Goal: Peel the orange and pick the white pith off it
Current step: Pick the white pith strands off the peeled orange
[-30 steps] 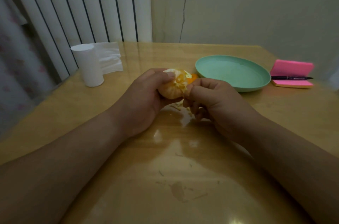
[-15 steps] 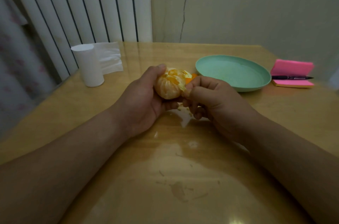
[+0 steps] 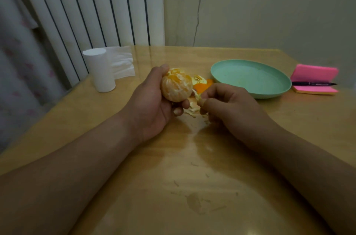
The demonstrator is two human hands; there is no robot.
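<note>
My left hand (image 3: pixel 152 103) grips the peeled orange (image 3: pixel 176 88), a pale orange ball with its segments showing, held above the table. Just to its right, my right hand (image 3: pixel 227 105) pinches a thin strip of white pith (image 3: pixel 196 94) between thumb and fingertips, a small gap away from the fruit. Pieces of orange peel (image 3: pixel 202 84) lie on the table behind the hands. Scraps of pith (image 3: pixel 190 110) lie on the table under the two hands.
A mint-green plate (image 3: pixel 277 90) stands to the right behind my right hand. A pink sticky-note pad (image 3: pixel 316 73) with a black pen (image 3: pixel 312 84) on it lies at the far right. At the left back stand a white paper roll (image 3: pixel 100 71) and a tissue (image 3: pixel 123 63).
My left hand has turned the orange and lifted it a little to the left. My right hand has pulled away from the fruit with a strip of pith.
</note>
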